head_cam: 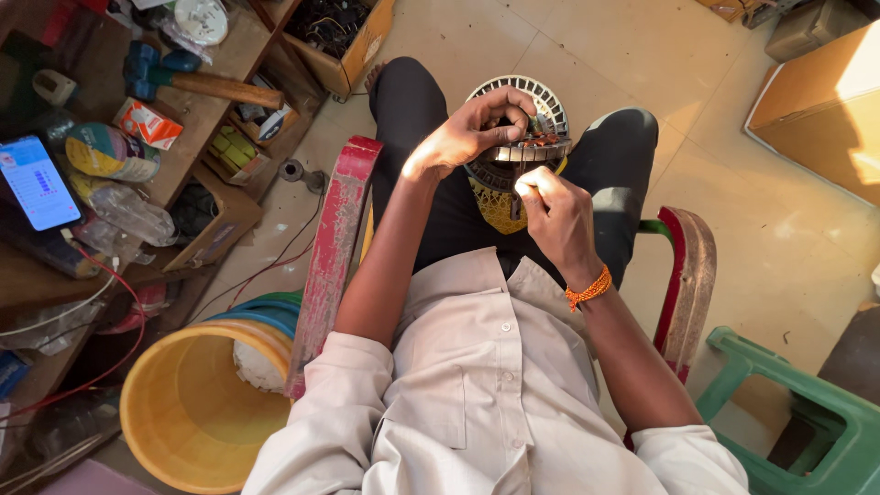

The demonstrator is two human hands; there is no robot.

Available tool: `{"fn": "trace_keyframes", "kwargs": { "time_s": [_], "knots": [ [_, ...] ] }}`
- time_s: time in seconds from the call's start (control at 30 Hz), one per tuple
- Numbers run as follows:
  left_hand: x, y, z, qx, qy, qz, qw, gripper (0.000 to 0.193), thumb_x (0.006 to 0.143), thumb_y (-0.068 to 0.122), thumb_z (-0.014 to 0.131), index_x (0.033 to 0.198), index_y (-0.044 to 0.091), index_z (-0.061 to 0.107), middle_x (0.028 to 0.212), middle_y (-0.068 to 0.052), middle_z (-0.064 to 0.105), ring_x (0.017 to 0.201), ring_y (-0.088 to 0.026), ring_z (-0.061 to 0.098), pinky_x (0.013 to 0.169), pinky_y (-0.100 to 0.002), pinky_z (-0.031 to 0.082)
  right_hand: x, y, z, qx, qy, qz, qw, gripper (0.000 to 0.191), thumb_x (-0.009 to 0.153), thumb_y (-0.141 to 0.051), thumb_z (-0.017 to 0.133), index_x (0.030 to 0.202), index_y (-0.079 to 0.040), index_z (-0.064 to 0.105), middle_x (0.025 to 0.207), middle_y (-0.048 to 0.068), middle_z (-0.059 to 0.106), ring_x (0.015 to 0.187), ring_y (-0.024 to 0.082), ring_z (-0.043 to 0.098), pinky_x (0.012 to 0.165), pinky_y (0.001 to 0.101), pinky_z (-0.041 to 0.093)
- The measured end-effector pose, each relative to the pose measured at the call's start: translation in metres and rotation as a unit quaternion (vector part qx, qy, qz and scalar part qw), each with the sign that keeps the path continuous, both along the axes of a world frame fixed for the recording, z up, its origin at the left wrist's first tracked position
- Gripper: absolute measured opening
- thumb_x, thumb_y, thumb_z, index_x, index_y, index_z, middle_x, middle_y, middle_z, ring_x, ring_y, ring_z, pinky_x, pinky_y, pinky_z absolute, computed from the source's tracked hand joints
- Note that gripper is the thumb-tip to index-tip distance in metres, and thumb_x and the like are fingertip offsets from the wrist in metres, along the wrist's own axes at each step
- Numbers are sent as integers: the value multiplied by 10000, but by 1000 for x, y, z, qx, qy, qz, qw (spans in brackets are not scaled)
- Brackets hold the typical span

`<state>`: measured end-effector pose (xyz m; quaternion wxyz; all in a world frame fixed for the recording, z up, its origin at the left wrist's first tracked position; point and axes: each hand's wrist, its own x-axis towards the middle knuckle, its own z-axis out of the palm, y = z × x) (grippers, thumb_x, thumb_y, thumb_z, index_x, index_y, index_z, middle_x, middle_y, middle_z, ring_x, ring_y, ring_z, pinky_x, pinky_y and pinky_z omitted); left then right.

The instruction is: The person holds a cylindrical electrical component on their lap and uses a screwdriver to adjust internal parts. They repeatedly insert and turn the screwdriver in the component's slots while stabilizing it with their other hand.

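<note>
Fingers of the left hand (472, 133) clenched the rim of the round fan motor (518, 151) on the lap, while the right hand (555, 215), just below it, gripped a thin tool (519, 183). A slip could likely gouge the copper windings. Far left of the left hand, an orange-and-white carton (147, 122) lay on the table (206, 101).

Warm, low sunlight from the right; hard shadows at left, wide-angle edge distortion, generally sharp focus.
</note>
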<state>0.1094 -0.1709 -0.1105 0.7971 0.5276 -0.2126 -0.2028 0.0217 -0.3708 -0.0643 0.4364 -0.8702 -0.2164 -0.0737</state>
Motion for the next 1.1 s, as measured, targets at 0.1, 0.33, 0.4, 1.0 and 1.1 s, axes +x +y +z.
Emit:
{"fn": "trace_keyframes", "kwargs": {
  "time_s": [0.1,0.33,0.4,1.0,1.1],
  "knots": [
    [6,-1,-3,0,1,-17,1000,231,1030,49,649,1253,56,593,992,32,609,965,-50,572,882,-224,487,-2,-5,-2,20,61,-21,998,80,1022,-46,615,1032,10,670,698,137,565,576,184,558,570,315,445],
    [15,3,-5,29,-12,-46,998,178,1037,78,666,1206,65,612,987,42,608,943,-44,561,848,-211,461,-3,-6,-4,17,92,-29,995,122,997,-52,622,1081,-12,701,655,117,605,507,124,534,506,290,413],
    [15,3,-5,40,-3,-46,998,172,1027,88,670,1188,70,614,977,44,605,908,-45,549,797,-212,443,-5,-5,-7,8,91,-20,996,125,987,-42,628,1078,-17,710,664,123,616,499,136,545,506,295,417],
    [-48,-39,11,342,-322,324,821,340,831,136,827,1150,132,707,1099,-35,686,1045,-296,572,959,-405,464,-18,-25,-9,-26,-24,-10,999,106,905,-63,738,1000,-22,762,880,144,688,763,292,683,678,375,533],
    [-44,-37,-6,312,-346,330,821,350,829,114,842,1149,111,698,1111,-38,681,1046,-292,576,953,-404,463,-8,-42,10,-2,4,-27,1000,70,942,-36,723,992,6,749,847,135,676,694,233,651,632,358,504]
  ]
}}
